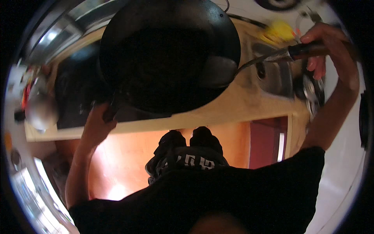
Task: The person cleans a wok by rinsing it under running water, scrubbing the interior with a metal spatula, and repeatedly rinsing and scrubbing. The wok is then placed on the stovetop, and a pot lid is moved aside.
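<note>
A large dark wok [163,64] fills the upper middle of the view, over a black cooktop [76,87]. My left hand [99,121] grips the wok's handle [111,111] at its lower left side. Held in my right hand [330,49] is the dark handle of a metal wok spatula [222,70]. The spatula's broad blade rests inside the right part of the wok, near the rim. The wok's inside is too dark to tell whether it holds anything.
To the right a steel sink [271,70] is set in the tan countertop [210,108]. Behind it lies a blurred yellow item [277,30]. A pale rounded object [42,111] stands left of the cooktop. A dark round object [277,3] is at the top edge.
</note>
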